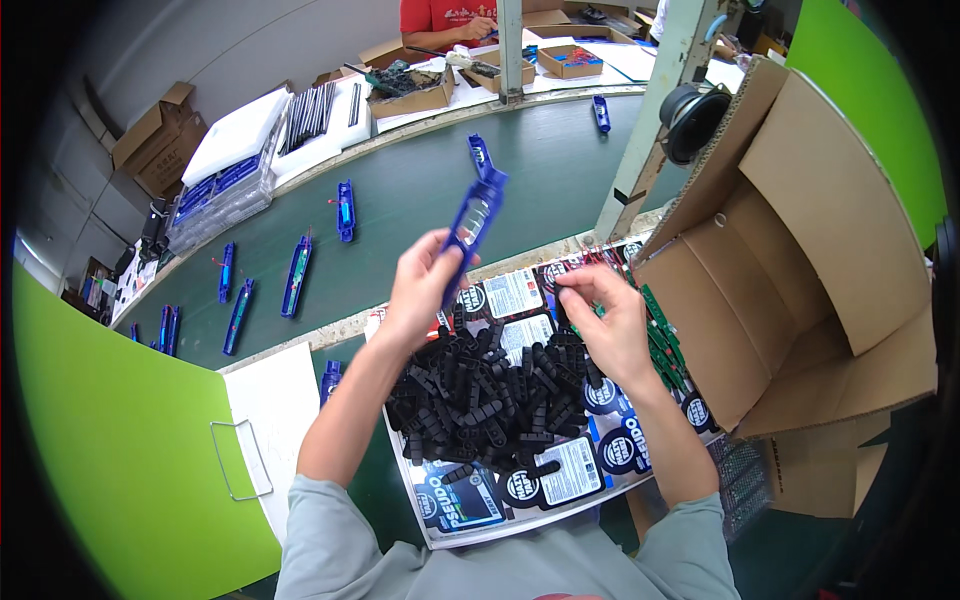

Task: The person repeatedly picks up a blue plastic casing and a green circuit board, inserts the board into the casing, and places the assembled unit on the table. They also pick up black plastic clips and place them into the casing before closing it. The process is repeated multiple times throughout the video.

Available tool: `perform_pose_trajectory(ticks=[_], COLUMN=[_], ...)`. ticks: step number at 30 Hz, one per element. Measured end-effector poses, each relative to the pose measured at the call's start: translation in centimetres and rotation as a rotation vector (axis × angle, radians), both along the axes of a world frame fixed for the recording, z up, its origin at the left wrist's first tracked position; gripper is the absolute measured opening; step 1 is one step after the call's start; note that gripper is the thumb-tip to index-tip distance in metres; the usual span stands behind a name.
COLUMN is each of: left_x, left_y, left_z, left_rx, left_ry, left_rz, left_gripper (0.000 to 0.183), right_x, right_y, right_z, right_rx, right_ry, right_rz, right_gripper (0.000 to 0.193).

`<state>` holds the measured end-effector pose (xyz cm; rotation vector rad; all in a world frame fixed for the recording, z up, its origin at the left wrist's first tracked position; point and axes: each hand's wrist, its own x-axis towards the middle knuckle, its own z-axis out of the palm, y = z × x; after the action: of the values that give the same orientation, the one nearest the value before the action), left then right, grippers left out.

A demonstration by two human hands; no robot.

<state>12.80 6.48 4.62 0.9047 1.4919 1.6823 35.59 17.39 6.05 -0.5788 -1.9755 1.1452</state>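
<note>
My left hand (418,288) is closed around a long blue plastic housing (474,220), held tilted above the bench edge with its hollow side showing. My right hand (612,322) is raised to the right of it, thumb and fingers drawn together; whatever sits between the fingertips is too small to make out. Below both hands lies a heap of small black ribbed plastic pieces (480,390). The heap rests on a tray lined with printed sheets (565,470). Right of the heap, partly behind my right hand, are green circuit boards (660,335) with red wires.
A green conveyor belt (400,190) crosses ahead, carrying several blue housings (297,275). An open cardboard box (760,290) stands at the right, near a metal post (655,130) with a round black speaker (693,122). Across the belt, a person in red (447,22) works among parts boxes.
</note>
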Motion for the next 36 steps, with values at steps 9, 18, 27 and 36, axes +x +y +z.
perform_pose_trajectory(ticks=[9,18,27,36], left_x=[10.7,12.6,12.6,10.7], left_y=[-4.1,-4.1,-4.4,-6.1], left_z=[1.8,1.9,0.7,1.4], left_rx=[0.134,0.106,0.174,0.044], left_ry=[-0.186,-0.129,0.414,-0.046], left_rz=[-0.003,0.08,0.315,0.122], left_gripper=[0.028,0.02,0.018,0.022], right_x=[-1.7,-1.1,-0.2,8.8], right_y=[-4.6,-5.3,-4.7,4.5], right_z=[3.9,3.3,2.1,0.5], right_rx=[0.29,0.734,-0.072,0.304], right_ry=[0.277,0.096,0.26,-0.319], right_rz=[-0.23,-0.405,-0.158,-0.272], right_gripper=[0.013,0.017,0.046,0.013])
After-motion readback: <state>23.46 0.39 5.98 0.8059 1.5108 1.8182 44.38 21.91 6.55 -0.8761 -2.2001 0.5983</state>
